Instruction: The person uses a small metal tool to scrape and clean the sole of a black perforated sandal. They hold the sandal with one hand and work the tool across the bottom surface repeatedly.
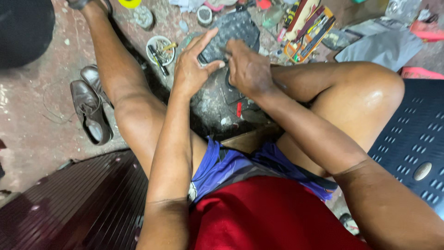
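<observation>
Two hands work a dark sole at twelve o'clock, above the knees.

An orange tool tray [307, 34] lies at one o'clock, a small round dish of bits [160, 50] at eleven. The left hand [192, 67] clasps the black studded sole [231, 34], fingers stretched along its edge; the right hand [247, 69] curls closed beside it, whether pinching anything I cannot tell. A pair of brown shoes [90, 104] rests at nine o'clock on the stained concrete floor [32, 115].
</observation>
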